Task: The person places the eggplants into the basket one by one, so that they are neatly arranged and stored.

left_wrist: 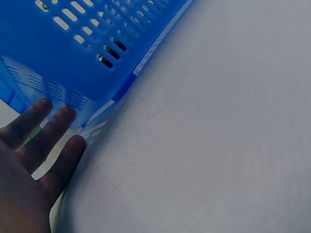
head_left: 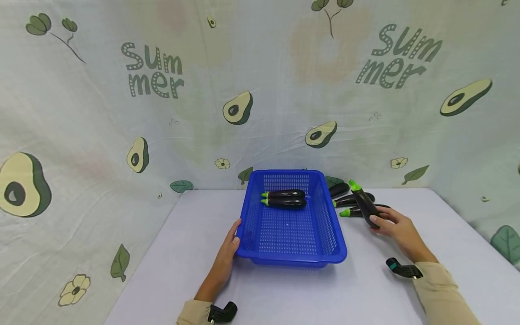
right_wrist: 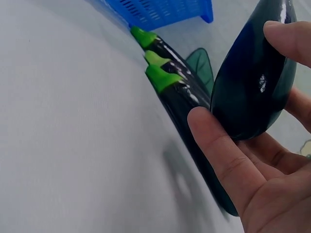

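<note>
A blue plastic basket (head_left: 288,230) with slotted walls stands in the middle of the table. Two dark eggplants (head_left: 284,202) lie side by side in its far part, green stems to the left. My left hand (head_left: 225,253) rests against the basket's near left side; in the left wrist view its fingers (left_wrist: 53,124) stretch out to the wall. To the right of the basket, my right hand (head_left: 396,226) grips another eggplant (head_left: 364,205) by its rounded end, raised and tilted with its green stem up. Below it, three more eggplants (right_wrist: 194,121) lie on the table.
The white table (head_left: 187,234) runs back to a hanging cloth (head_left: 276,149) printed with avocados, leaves and lettering. The loose eggplants lie close by the basket's right wall. A black strap (head_left: 404,269) sits on each wrist.
</note>
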`<state>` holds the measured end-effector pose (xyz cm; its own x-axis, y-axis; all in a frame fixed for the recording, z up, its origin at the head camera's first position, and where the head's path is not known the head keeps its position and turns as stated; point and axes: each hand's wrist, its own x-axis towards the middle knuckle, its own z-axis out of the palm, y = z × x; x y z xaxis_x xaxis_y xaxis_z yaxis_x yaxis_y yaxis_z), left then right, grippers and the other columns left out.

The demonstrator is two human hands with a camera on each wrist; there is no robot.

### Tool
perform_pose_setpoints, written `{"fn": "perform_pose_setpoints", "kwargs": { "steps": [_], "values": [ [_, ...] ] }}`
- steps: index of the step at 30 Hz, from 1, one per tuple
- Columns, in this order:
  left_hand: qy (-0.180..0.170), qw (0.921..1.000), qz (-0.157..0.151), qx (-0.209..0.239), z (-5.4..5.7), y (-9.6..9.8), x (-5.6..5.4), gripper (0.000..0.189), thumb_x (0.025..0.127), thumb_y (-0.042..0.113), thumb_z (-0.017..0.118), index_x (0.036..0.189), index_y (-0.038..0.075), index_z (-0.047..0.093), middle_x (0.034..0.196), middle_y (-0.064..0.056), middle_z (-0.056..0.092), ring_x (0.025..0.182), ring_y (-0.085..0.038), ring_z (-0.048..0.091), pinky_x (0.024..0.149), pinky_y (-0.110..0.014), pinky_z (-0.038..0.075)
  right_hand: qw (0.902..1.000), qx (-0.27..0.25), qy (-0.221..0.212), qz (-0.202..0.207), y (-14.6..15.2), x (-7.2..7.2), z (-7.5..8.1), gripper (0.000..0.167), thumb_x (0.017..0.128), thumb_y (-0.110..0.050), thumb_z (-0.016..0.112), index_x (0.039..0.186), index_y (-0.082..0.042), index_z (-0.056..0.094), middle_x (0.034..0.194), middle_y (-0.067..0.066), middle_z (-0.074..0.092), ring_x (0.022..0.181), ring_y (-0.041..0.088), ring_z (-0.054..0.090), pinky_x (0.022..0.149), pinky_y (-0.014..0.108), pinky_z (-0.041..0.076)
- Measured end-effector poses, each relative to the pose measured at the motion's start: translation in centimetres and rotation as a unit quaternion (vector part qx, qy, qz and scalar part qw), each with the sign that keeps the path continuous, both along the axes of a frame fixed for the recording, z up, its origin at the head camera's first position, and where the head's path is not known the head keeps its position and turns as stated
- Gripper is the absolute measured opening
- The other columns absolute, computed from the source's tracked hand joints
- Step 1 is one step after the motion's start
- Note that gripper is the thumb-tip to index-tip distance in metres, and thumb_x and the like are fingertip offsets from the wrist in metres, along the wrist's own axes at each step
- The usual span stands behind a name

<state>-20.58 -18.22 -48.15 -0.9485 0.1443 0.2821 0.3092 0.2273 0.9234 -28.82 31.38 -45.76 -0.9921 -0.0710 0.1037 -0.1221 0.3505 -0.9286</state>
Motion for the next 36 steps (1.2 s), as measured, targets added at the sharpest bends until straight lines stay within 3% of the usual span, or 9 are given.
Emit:
{"fn": "perform_pose_setpoints", "kwargs": {
  "steps": [4, 12, 18, 27, 36],
  "values": [
    [0.0, 1.0, -0.002, 0.001, 0.0, 0.1, 0.0, 0.054, 0.109, 0.04, 0.029, 0.161, 0.032, 0.02, 0.166, -0.001, 0.016, 0.152, -0.03, 0.012, 0.117, -0.063, 0.009, 1.0, -0.005, 0.001, 0.005, -0.7, 0.1, 0.1, 0.074, 0.097, -0.036, 0.067, 0.149, 0.008, 0.036, 0.137, 0.034, 0.041, 0.098, 0.007, 0.061, 0.084, 0.032, 0.058],
    [0.004, 1.0, -0.003, 0.002, 0.3, 0.0, -0.1, 0.054, 0.108, 0.038, 0.029, 0.161, 0.029, 0.021, 0.166, -0.003, 0.016, 0.152, -0.031, 0.012, 0.117, -0.063, 0.009, 1.0, 0.005, 0.004, 0.005, -1.9, -0.1, 0.8, 0.078, 0.098, -0.041, 0.064, 0.151, 0.007, 0.033, 0.137, 0.035, 0.044, 0.108, 0.026, 0.06, 0.086, 0.036, 0.057],
    [0.011, 0.9999, -0.005, 0.002, 0.1, 0.0, -0.1, 0.054, 0.109, 0.034, 0.028, 0.161, 0.024, 0.021, 0.166, -0.008, 0.016, 0.152, -0.035, 0.012, 0.116, -0.064, 0.008, 0.9999, -0.009, 0.007, 0.004, -2.3, -0.4, 0.9, 0.079, 0.098, -0.042, 0.064, 0.151, 0.006, 0.032, 0.138, 0.035, 0.044, 0.115, 0.033, 0.056, 0.088, 0.038, 0.057],
    [0.01, 0.9999, -0.002, -0.003, 0.3, 0.0, -0.1, 0.053, 0.109, 0.037, 0.029, 0.161, 0.03, 0.021, 0.166, -0.002, 0.016, 0.152, -0.031, 0.011, 0.117, -0.064, 0.008, 0.9994, -0.029, 0.018, 0.01, -3.2, -1.0, 1.3, 0.076, 0.099, -0.04, 0.063, 0.15, 0.007, 0.033, 0.137, 0.034, 0.046, 0.105, 0.018, 0.062, 0.086, 0.04, 0.057],
    [0.005, 1.0, -0.002, 0.001, 0.1, 0.1, 0.1, 0.054, 0.109, 0.035, 0.03, 0.161, 0.028, 0.021, 0.166, -0.004, 0.016, 0.152, -0.031, 0.011, 0.117, -0.063, 0.008, 0.999, -0.029, 0.024, 0.022, -4.5, -1.0, 1.7, 0.071, 0.1, -0.04, 0.06, 0.149, 0.007, 0.037, 0.138, 0.034, 0.048, 0.108, 0.023, 0.064, 0.084, 0.039, 0.058]
  ]
}}
